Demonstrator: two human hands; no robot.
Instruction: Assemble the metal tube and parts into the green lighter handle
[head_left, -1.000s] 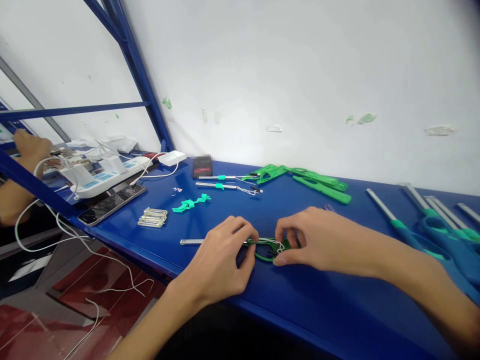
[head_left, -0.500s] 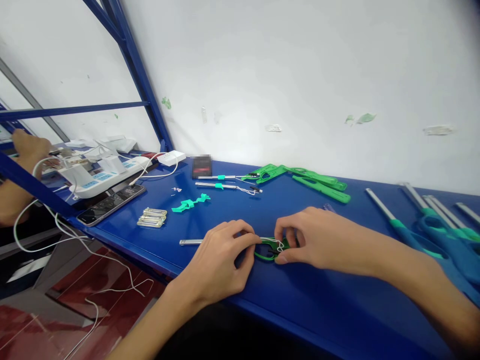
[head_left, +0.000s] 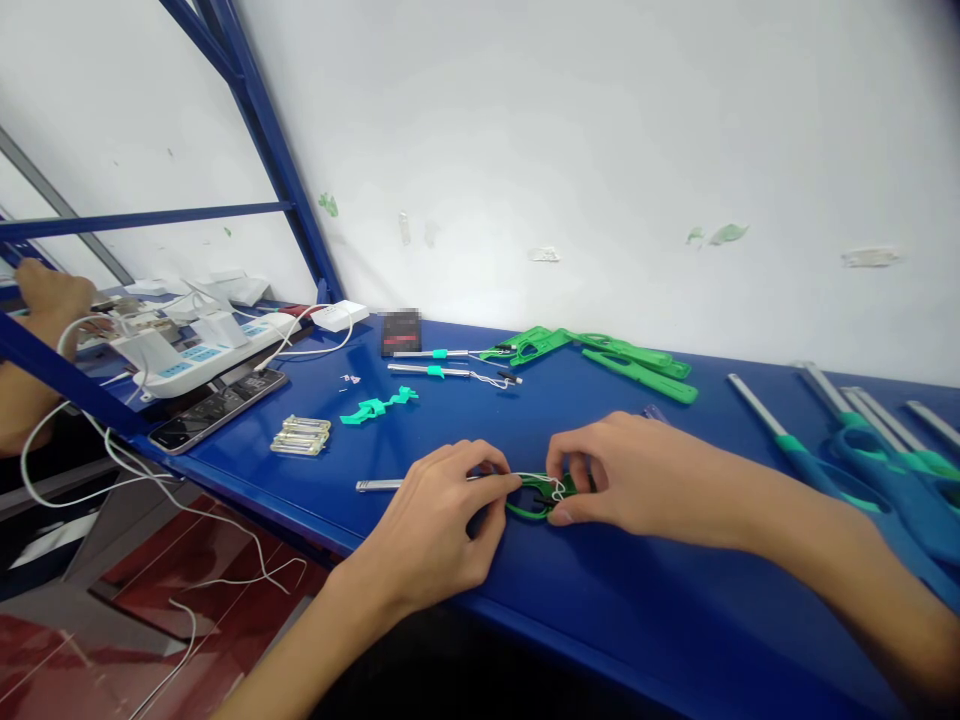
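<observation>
Your left hand (head_left: 450, 520) pinches a green handle piece (head_left: 531, 516) on the blue worktop (head_left: 637, 620), fingers nearly closed; your right hand's (head_left: 622, 470) fingers, slightly parted, touch its white wires (head_left: 553, 486). The dark card (head_left: 402, 332) behind (pixelated on top) has reddish lettering, unreadable.
</observation>
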